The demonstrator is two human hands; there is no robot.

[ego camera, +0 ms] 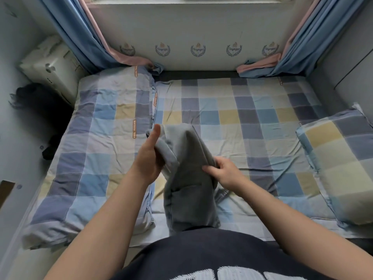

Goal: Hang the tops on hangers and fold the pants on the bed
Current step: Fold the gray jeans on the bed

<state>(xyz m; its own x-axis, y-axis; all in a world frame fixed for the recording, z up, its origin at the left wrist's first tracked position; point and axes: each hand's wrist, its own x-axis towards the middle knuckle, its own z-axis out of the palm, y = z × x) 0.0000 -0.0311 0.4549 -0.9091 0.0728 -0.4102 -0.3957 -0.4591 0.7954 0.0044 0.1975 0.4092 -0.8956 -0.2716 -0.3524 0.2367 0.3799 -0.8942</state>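
Small bedroom; bed with blue, yellow, grey checked sheet (252, 122). Soft grey cloth pants (187, 158) bunched at middle, low end hanging toward 6 o'clock. Left hand (149, 158) grips one bunch, thumb up. Right hand (226, 172) pinches other edge. Step looks like folding pants, just begun. Next move needs pants laid flat, legs matched. Folded checked quilt (96, 138) at 9 o'clock, checked pillow (339, 164) at 3 o'clock squeeze folding spot.
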